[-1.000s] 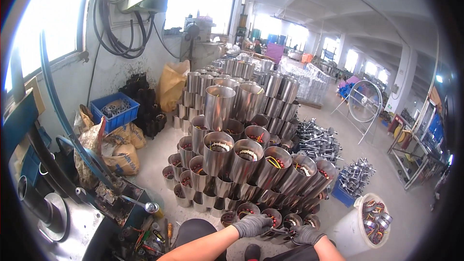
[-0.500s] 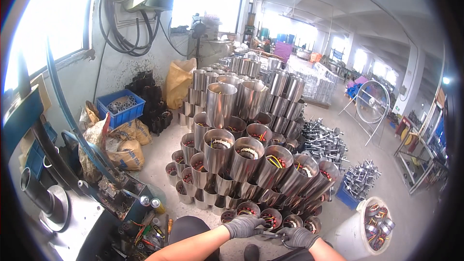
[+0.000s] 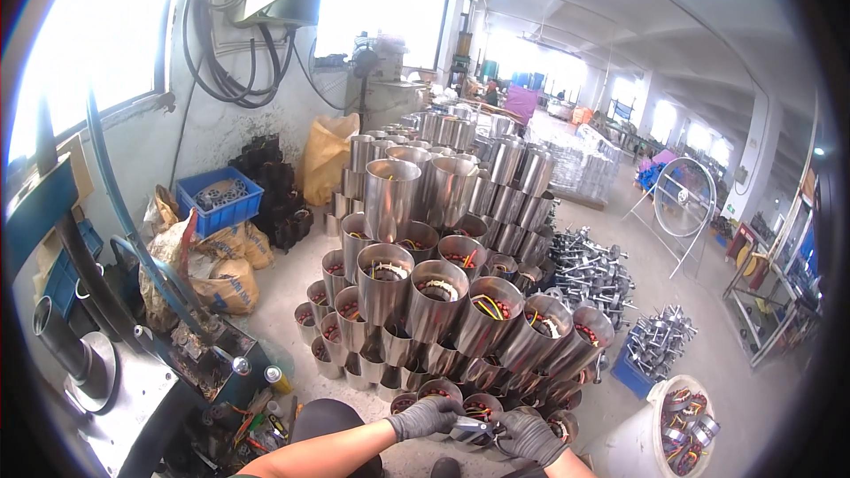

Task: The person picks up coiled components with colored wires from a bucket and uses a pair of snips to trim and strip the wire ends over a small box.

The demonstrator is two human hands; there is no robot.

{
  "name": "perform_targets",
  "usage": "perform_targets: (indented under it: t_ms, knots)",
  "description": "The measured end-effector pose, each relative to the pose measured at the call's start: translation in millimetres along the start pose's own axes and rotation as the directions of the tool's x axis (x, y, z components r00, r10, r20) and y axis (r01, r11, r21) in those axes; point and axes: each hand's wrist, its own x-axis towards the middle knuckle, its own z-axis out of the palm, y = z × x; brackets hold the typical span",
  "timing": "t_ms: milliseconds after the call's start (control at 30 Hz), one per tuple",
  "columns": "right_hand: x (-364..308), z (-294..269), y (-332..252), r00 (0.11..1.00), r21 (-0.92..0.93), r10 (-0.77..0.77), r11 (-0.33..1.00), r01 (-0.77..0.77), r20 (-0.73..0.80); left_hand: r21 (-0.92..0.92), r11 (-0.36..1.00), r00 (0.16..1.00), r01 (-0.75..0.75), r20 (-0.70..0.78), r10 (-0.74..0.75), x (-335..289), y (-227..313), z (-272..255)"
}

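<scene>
My left hand (image 3: 425,418), in a grey glove, is closed low in the middle, over the nearest metal cylinders. Whatever its fingers pinch is too small to make out. Gloved in grey as well, my right hand (image 3: 531,436) grips what looks like a pair of scissors (image 3: 473,424), its silver blades pointing left at the left hand's fingertips. Just beyond my hands, an open-topped steel cylinder (image 3: 482,405) shows red windings and coloured wires inside. Behind it rises a stack of similar steel cylinders (image 3: 387,274), several with yellow or white leads visible.
A white bin (image 3: 660,416) of wound parts stands right. Metal shafts (image 3: 589,270) lie piled behind, near a blue crate (image 3: 633,363) of more. At left are a machine (image 3: 133,398), loose tools (image 3: 266,425), sacks (image 3: 226,288) and a blue crate (image 3: 212,221).
The view has shifted slightly, and both hands appear a little further left. The scissors' blades now show more clearly between the hands, tips toward the left fingers.
</scene>
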Motion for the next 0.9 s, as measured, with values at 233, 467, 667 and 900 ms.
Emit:
perform_targets:
  t_ms: [233, 467, 667, 900]
  knots:
    - [-4, -12, -1, 0.992, 0.026, 0.114, 0.993, -0.113, -0.050, -0.338, 0.925, 0.921, -0.172, -0.390, 0.029, -3, -5, -18]
    - [-16, -8, 2, 0.983, 0.104, 0.161, 0.983, -0.151, -0.093, -0.313, 0.945, 0.901, -0.096, -0.430, -0.052, -15, 19, -11]
    - [-9, -12, 2, 0.985, 0.028, 0.175, 0.984, -0.175, 0.015, 0.471, 0.844, 0.873, -0.256, -0.261, 0.411, 9, 2, -5]
    - [-15, -16, -2, 0.950, 0.035, 0.303, 0.951, -0.307, 0.080, 0.533, 0.827, 0.945, -0.181, -0.140, 0.296, 16, 9, 7]
